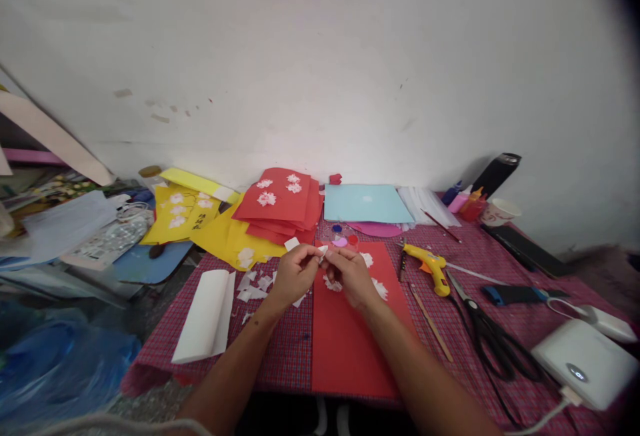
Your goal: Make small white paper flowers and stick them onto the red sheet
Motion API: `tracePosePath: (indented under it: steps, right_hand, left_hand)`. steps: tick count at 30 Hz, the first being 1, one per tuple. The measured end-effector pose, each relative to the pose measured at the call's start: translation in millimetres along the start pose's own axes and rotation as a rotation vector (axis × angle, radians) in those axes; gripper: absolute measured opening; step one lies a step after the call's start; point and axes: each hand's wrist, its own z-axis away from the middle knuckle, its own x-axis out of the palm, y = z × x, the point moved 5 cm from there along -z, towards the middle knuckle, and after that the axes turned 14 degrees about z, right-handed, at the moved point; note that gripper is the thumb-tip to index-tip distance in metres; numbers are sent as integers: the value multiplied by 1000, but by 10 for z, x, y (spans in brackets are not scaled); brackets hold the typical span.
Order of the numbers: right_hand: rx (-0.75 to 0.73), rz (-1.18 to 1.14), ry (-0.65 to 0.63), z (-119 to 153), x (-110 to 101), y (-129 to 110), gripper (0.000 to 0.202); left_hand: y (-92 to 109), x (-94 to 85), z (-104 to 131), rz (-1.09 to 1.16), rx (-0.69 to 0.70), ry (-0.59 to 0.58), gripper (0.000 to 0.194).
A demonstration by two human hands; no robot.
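Note:
My left hand (296,277) and my right hand (351,277) meet above the top of a red paper sheet (357,356), fingertips pinched together. Between them is a small piece of white paper (323,250), partly hidden by the fingers. White paper flowers (380,288) lie on the red sheet around my right hand. To the left of my left hand, small white paper scraps (253,292) are scattered on the checked cloth (280,363). A folded white paper (204,316) lies farther left.
Red sheets with white flowers (283,206) and yellow sheets (175,219) are at the back left. A light blue sheet (360,203) lies behind my hands. On the right are a yellow glue gun (425,266), black scissors (493,333), a wooden stick (433,326) and a white power bank (585,359).

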Motion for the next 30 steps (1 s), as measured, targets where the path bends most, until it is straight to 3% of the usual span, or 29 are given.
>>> tracePosePath:
  steps: [17, 30]
  right_hand:
    - [9, 1, -10, 2, 2, 3, 26]
    - [0, 46, -1, 15, 7, -25, 25]
  left_hand:
    - [76, 1, -7, 15, 23, -5, 13]
    - [13, 21, 17, 35, -3, -35, 11]
